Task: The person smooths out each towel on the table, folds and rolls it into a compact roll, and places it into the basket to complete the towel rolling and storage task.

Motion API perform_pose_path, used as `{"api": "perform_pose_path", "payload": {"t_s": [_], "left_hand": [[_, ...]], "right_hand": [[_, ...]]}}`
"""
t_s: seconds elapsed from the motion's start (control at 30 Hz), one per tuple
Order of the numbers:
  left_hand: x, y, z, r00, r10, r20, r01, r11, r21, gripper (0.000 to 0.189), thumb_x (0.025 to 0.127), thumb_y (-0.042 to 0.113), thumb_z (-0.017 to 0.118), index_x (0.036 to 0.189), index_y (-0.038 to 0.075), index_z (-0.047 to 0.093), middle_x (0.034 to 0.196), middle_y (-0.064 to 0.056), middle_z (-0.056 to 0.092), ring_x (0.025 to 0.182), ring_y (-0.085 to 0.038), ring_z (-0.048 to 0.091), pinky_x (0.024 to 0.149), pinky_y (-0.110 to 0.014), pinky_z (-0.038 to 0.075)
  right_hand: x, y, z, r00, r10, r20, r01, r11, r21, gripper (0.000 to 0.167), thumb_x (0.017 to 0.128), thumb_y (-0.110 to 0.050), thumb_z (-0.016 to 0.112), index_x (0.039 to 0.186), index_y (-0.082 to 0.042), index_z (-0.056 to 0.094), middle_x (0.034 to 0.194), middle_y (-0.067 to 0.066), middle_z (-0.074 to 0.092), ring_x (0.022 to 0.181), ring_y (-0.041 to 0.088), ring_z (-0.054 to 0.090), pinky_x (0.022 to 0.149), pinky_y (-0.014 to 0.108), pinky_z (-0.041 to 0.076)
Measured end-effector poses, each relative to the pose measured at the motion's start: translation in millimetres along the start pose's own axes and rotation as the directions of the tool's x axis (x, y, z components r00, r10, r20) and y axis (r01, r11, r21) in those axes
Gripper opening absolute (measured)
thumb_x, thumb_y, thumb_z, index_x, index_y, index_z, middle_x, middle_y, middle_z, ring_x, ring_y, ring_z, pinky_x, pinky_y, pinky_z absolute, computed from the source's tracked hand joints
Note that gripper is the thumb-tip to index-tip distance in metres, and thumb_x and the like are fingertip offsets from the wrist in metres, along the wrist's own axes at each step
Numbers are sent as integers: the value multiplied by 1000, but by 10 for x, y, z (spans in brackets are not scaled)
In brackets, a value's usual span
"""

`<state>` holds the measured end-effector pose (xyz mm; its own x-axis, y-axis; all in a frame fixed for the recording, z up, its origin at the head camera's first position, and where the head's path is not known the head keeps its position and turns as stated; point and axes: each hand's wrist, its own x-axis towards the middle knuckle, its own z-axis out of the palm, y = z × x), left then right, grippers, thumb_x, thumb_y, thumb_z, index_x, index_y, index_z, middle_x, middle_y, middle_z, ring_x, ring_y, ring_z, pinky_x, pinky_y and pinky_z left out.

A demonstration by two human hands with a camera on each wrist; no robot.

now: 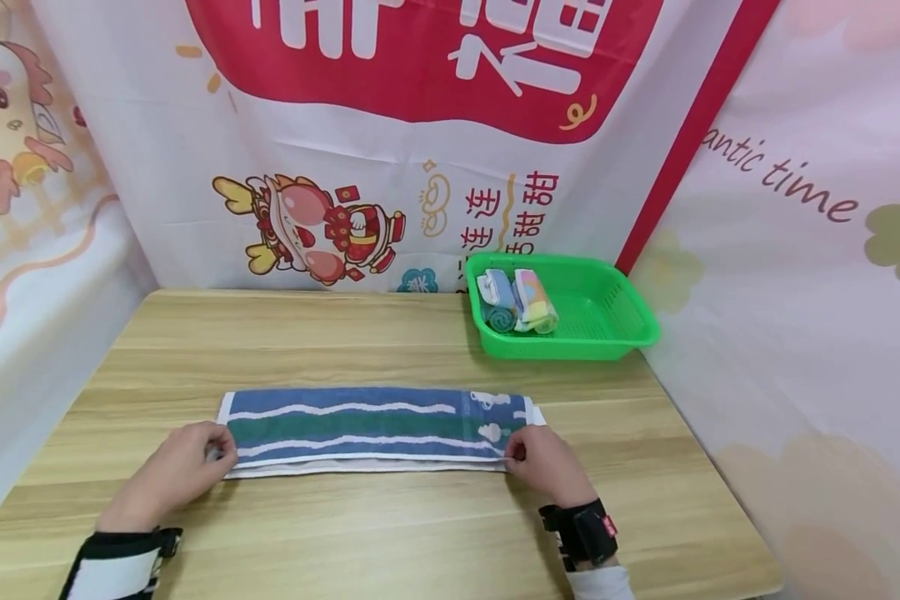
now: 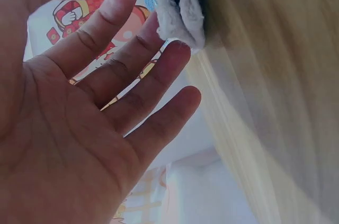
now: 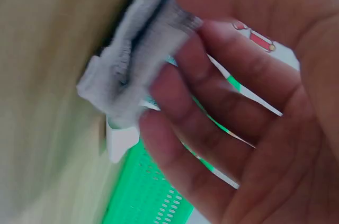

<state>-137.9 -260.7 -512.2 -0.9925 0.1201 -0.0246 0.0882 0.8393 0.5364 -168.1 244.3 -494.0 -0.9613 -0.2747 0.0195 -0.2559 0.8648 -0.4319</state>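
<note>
A long folded towel, blue and green with white wavy lines and a pale edge, lies across the table in the head view. My left hand is at its near left corner. In the left wrist view those fingers are loosely extended, fingertips against the towel's pale folded end, with the thumb apart from the cloth. At the near right corner, my right hand pinches the towel's edge between thumb and index finger. The right wrist view shows layered white cloth there, somewhat blurred.
A green plastic basket stands at the table's back right. Inside, on its left side, are a rolled blue towel and a rolled multicoloured towel. Printed cloths hang behind and beside the wooden table.
</note>
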Motion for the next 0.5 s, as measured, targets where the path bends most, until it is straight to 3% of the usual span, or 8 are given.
{"api": "perform_pose_path", "payload": {"t_s": [0.2, 0.37, 0.43, 0.5], "left_hand": [[20, 13, 0, 1000, 14, -27, -13, 999, 30, 6, 89, 10, 66, 83, 8, 68, 75, -1, 60, 63, -16, 47, 53, -27, 33], [76, 86, -41, 999, 33, -17, -31, 997, 70, 6, 91, 8, 65, 86, 6, 68, 78, -3, 63, 66, -16, 50, 56, -28, 39], [114, 148, -73, 998, 52, -34, -49, 996, 81, 6, 92, 7, 66, 92, 3, 69, 88, -11, 67, 73, -23, 57, 62, -35, 49], [168, 214, -98, 996, 72, -57, -66, 993, 99, 15, 92, 7, 67, 103, -2, 69, 102, -22, 68, 86, -34, 63, 72, -48, 55]], "right_hand": [[-31, -3, -32, 998, -45, 35, 42, 996, 75, 18, 84, -11, 80, 71, -18, 70, 69, -8, 60, 63, 9, 54, 58, 25, 47], [14, -25, -51, 997, -39, 62, 35, 997, 75, 21, 92, -22, 76, 72, -15, 74, 64, -11, 57, 58, 6, 50, 55, 24, 44], [75, -82, -58, 999, -40, 31, 38, 997, 62, 19, 95, -25, 73, 81, -13, 77, 72, -8, 62, 65, 9, 56, 61, 28, 49], [171, -156, -51, 998, -57, -7, 57, 997, 51, 18, 96, -24, 70, 99, -8, 78, 91, 1, 70, 84, 17, 65, 76, 36, 56]]}}
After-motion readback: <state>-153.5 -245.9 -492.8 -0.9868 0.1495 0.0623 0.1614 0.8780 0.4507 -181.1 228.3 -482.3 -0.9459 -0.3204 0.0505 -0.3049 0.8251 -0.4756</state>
